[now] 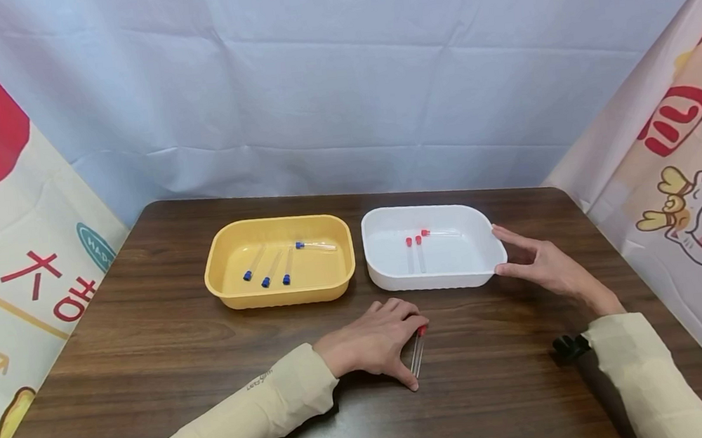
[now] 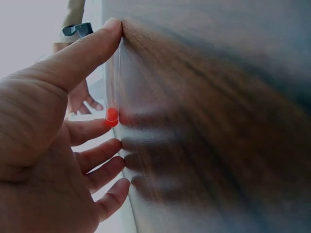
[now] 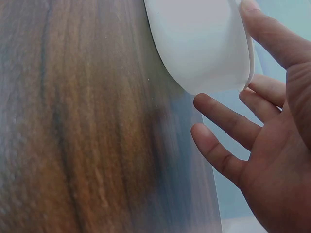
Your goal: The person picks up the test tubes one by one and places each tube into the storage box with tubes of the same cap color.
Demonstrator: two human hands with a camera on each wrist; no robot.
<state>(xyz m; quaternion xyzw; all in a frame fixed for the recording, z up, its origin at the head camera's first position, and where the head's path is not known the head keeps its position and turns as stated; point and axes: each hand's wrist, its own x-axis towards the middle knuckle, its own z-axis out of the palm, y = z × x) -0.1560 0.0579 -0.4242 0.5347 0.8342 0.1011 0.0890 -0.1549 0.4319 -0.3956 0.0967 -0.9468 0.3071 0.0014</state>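
Note:
A clear tube with a red cap point(image 1: 422, 330) lies low over the brown table in front of the trays. My left hand point(image 1: 378, 340) holds it lengthwise, thumb at the clear end and index finger at the cap point(image 2: 112, 116); the other fingers are spread with their tips at the tabletop. At the right end of the white tray point(image 1: 439, 280), my right hand point(image 1: 549, 267) touches the rim with thumb and fingers spread and fairly straight. Inside that tray lie 3 red-capped tubes point(image 1: 420, 254). The right wrist view shows the tray's end point(image 3: 204, 53) beside the fingers.
A yellow tray point(image 1: 282, 298) stands left of the white one, holding several blue-capped tubes point(image 1: 273, 269). Both trays sit toward the back of the wood-grain table point(image 1: 164, 321). A pale cloth point(image 1: 339, 93) hangs behind, with printed cloths at both sides.

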